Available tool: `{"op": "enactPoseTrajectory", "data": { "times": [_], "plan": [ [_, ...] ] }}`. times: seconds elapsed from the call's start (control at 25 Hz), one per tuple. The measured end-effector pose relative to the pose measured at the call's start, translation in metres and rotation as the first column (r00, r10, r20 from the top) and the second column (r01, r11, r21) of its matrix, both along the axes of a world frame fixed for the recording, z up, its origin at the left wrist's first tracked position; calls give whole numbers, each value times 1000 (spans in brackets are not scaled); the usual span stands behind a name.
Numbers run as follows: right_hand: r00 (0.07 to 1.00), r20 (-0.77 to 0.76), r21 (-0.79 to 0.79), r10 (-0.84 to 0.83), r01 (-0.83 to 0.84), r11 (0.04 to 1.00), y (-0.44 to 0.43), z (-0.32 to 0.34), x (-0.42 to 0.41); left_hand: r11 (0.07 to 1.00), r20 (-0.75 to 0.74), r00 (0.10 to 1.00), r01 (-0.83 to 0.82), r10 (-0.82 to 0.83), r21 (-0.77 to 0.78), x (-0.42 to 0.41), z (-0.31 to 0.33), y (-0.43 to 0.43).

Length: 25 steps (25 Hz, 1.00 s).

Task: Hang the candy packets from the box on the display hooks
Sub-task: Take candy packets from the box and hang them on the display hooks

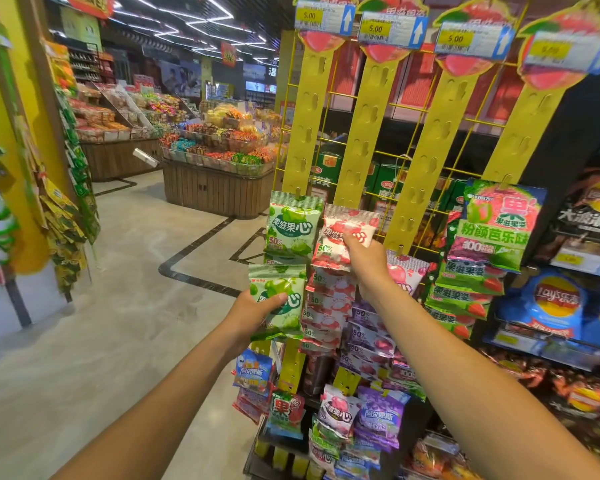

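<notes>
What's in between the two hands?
In the head view: the green packet that the left hand grips, and the hanging stack of packets under the red-and-white packet that the right hand pinches.

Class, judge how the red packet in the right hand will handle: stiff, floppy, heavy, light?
Probably floppy: the red packet creases where the right hand pinches it. Likely light: a pinch holds it. Glossy film may slip.

One green candy packet (280, 308) held in the left hand (253, 313), another green packet (291, 226) hanging flat on a yellow hook strip (309, 109), pink packet (336, 244) tilted, pinched by the right hand (364, 254) beside it.
</notes>
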State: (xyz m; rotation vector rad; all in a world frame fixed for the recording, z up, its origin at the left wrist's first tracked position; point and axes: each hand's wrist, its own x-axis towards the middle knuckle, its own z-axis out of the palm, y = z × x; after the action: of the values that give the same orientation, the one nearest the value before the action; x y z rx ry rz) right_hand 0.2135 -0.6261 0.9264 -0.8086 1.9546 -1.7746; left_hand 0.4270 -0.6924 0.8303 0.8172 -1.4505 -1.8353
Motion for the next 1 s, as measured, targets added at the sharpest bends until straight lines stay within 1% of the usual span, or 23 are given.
{"op": "enactPoseTrajectory", "data": {
  "times": [0.16, 0.24, 0.36, 0.44, 0.52, 0.68, 0.76, 0.88, 0.96, 1.0],
  "plan": [
    [1000, 23, -8, 14, -14, 1000, 3, -4, 1, 1000, 0, 1000, 4, -4, 4, -1, -3, 1],
    [1000, 9, -14, 28, -27, 1000, 5, -3, 2, 1000, 1, 1000, 8, -8, 1, -3, -5, 2],
    [999, -40, -31, 37, -38, 999, 9, -2, 3, 1000, -2, 1000, 16, -16, 5, -5, -5, 3],
    [995, -96, -64, 36, -42, 997, 13, 3, 6, 1000, -4, 1000, 21, -21, 4, -6, -5, 4],
    [992, -121, -108, 29, -42, 993, 15, 11, 11, 1000, -8, 1000, 18, -18, 7, -7, -4, 4],
    [996, -76, -161, 51, -63, 985, 10, 27, 15, 1000, -5, 1000, 13, -13, 6, -11, -2, 5],
    [997, -46, -143, 67, -73, 987, 8, 23, 13, 1000, -6, 1000, 8, -8, 7, -11, -1, 5],
    [996, 17, -51, 84, -83, 995, 10, 3, 8, 1000, -12, 1000, 7, -7, 8, -11, -2, 4],
    [996, 8, -12, 84, -84, 996, 13, -12, 7, 1000, -3, 1000, 9, -9, 5, -12, -6, 4],
    [996, -13, -18, 90, -90, 996, 16, -13, 8, 1000, 1, 1000, 10, -10, 10, -12, -7, 4]
  ]
}}
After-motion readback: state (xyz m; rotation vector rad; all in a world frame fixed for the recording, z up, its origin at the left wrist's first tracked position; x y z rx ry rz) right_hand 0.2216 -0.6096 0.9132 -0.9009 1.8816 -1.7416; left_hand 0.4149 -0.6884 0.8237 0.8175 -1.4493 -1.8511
